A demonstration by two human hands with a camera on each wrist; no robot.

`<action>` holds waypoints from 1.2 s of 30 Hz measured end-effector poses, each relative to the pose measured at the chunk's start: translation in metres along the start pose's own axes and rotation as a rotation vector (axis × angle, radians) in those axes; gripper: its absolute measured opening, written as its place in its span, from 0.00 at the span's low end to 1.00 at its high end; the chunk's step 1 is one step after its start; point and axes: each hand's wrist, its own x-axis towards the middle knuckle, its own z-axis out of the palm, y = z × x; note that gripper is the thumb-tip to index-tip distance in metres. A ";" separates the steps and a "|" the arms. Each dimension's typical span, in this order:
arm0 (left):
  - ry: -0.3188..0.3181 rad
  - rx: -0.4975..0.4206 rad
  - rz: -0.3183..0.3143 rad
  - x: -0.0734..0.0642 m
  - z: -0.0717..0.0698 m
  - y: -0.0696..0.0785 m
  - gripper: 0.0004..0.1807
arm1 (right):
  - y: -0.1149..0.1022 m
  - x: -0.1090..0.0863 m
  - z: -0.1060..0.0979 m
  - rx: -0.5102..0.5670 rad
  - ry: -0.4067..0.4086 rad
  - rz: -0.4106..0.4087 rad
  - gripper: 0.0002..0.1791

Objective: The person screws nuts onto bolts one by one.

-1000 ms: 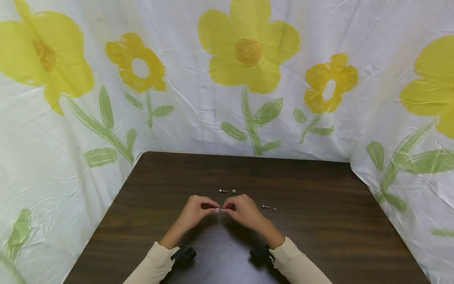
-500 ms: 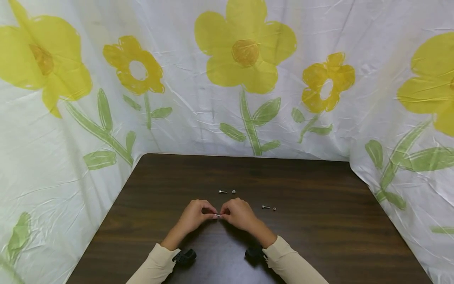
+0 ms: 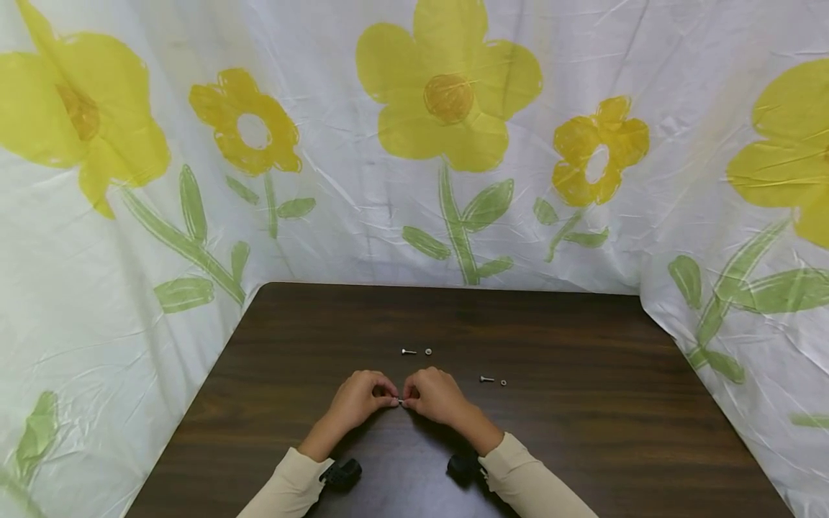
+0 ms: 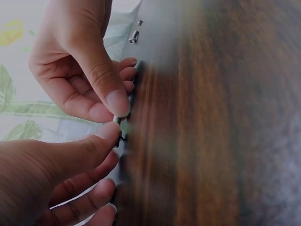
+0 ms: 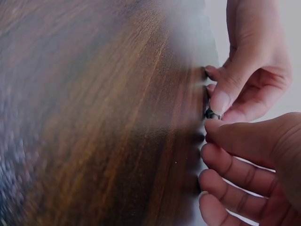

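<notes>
A small metal bolt bridges the fingertips of both hands, close above the dark wooden table (image 3: 291, 360). My left hand (image 3: 360, 397) pinches its head end between thumb and fingers. On the opposite side, thumb and index finger of my right hand (image 3: 437, 396) pinch the threaded end. Silver threads of the bolt (image 4: 116, 120) show between the two thumbs in the left wrist view. From the right wrist, just a short dark and shiny piece of it appears. The right fingertips cover its end, and I cannot tell whether a nut sits there.
Beyond the hands lie a second bolt (image 3: 409, 352) and a nut (image 3: 429, 352), side by side. To the right of the right hand are another bolt (image 3: 486, 379) and a smaller nut (image 3: 504, 383). A white curtain (image 3: 337, 216) with yellow flowers hangs behind the table.
Both hands have come slightly nearer to the body with the bolt between them. The right fingertips have shifted a little on it; the loose bolts and nuts lie as before.
</notes>
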 end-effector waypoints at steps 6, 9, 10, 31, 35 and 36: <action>-0.004 0.006 -0.001 -0.001 0.001 0.001 0.04 | 0.000 0.000 0.003 -0.010 0.010 0.016 0.09; -0.008 0.003 -0.001 -0.001 0.000 0.002 0.05 | 0.001 -0.001 0.003 -0.003 0.012 0.030 0.09; -0.012 0.000 -0.002 -0.001 0.000 0.002 0.05 | 0.001 -0.001 0.003 0.002 0.011 0.034 0.09; 0.014 -0.164 -0.047 0.031 -0.018 -0.010 0.05 | 0.029 0.003 -0.025 -0.022 0.110 0.059 0.05; 0.043 -0.143 -0.065 0.042 -0.021 -0.013 0.06 | 0.038 0.008 -0.031 -0.010 0.141 0.088 0.05; 0.047 -0.140 -0.070 0.044 -0.021 -0.014 0.06 | 0.040 0.009 -0.032 -0.006 0.151 0.094 0.05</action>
